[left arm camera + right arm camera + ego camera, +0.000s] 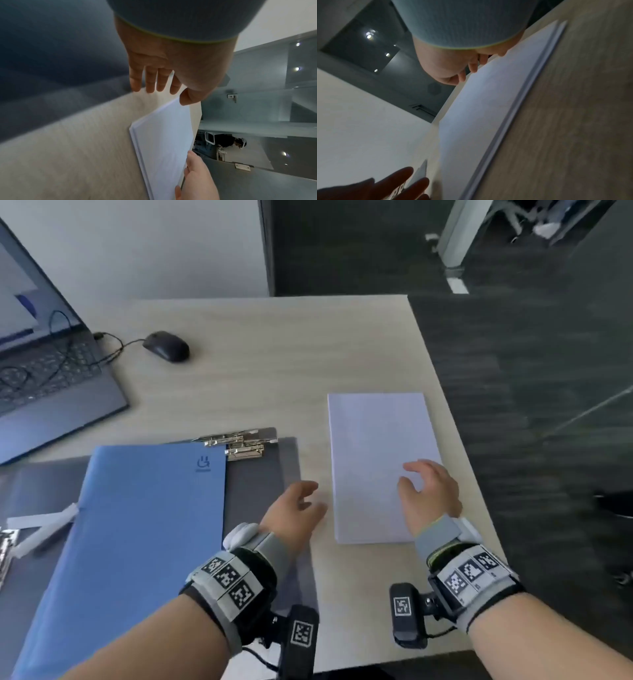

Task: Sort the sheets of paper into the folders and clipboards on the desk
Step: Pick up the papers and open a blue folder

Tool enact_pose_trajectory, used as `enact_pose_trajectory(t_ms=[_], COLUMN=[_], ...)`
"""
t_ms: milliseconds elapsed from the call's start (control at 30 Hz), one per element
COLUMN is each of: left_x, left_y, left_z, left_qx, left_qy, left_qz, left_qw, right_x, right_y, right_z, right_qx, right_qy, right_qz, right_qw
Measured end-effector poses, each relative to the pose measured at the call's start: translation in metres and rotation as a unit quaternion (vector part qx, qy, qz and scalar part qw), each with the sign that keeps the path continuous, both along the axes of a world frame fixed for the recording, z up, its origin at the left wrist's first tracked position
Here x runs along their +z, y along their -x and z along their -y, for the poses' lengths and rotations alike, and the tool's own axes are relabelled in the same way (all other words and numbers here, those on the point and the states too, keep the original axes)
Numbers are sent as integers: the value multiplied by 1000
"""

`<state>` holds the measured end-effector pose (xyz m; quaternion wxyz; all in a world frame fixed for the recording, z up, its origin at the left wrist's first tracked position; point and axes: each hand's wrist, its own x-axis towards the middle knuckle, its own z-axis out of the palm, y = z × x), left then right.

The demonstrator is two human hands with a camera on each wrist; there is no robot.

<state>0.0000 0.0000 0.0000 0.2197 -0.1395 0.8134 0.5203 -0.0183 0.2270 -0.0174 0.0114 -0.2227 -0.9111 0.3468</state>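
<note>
Right hand (430, 491) hovers relaxed over the paper stack (376, 460) at lower right; left hand (294, 508) empty beside it. Next: peel off one sheet.

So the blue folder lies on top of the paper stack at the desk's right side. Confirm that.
Wrong. The blue folder lies on the grey clipboards at the left; the paper stack lies bare on the desk's right side. The head view shows it.

We see an open laptop (51, 378) at the far left of the desk (274, 364). A black mouse (166, 346) with a cord sits near it. The floor (531, 354) is dark.
</note>
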Motion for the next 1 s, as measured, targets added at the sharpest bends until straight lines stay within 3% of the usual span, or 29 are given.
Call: enact_pose_trajectory(t_ms=[67,200,500,733,1000], left_x=[-6,-18,-33,-28,-18], left_y=[0,1,-7,-23,-43], left_z=[-12,-33,-51,-70,-80], left_qx=[11,-33,-87,-51,17], left_qy=[-1,0,40,2,-35], left_qz=[3,-16,-60,-78,-103], left_qw=[1000,999,994,996,994], right_x=[-2,-14,-19,-17,-8], right_y=[-4,-11,-15,-24,-54], right_z=[-13,-36,-37,-39,-50], right_qx=[-39,-55,-67,-42,-6], right_qy=[-39,-32,40,141,157], right_qz=[24,78,46,-18,-70], right_qw=[998,995,996,989,985])
